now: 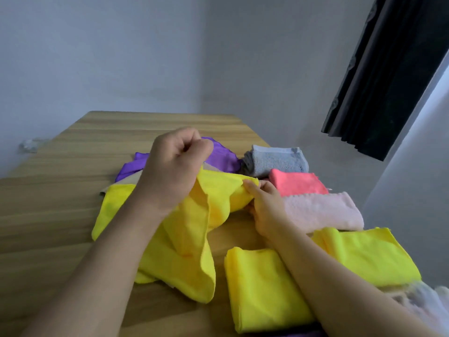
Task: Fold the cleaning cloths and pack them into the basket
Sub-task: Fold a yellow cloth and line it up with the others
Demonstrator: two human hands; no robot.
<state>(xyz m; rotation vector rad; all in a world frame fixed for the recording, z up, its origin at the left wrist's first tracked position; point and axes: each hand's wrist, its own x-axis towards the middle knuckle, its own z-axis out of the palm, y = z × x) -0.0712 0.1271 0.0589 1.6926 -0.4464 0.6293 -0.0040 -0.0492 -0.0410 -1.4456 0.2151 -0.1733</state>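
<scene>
Left of the folded stack along the desk's (60, 190) right edge, an unfolded yellow cloth (184, 239) lies crumpled, draped from the hands down toward the near side. The left hand (175, 164) is raised over the cloth's far part, fingers curled tight into a fist that pinches a gathered bit of the upper edge. The right hand (264, 205), lower and nearer the stack, nips the same edge between thumb and curled fingers. The span of cloth between the two hands sags and bunches, so the edge runs roughly left to right, and the next fold seems to depend on pulling that edge straight. Behind the left hand a purple cloth (223, 156) and a beige one (128, 178) wait unfolded, partly hidden. Within the stack, folded cloths go from far to near: grey (277, 159), coral (296, 182), pale pink (320, 210), yellow (369, 254), plus another yellow one (262, 288) beside the right forearm. No basket is in view; a pale blurred shape at the bottom right corner is cut off and unclear.
</scene>
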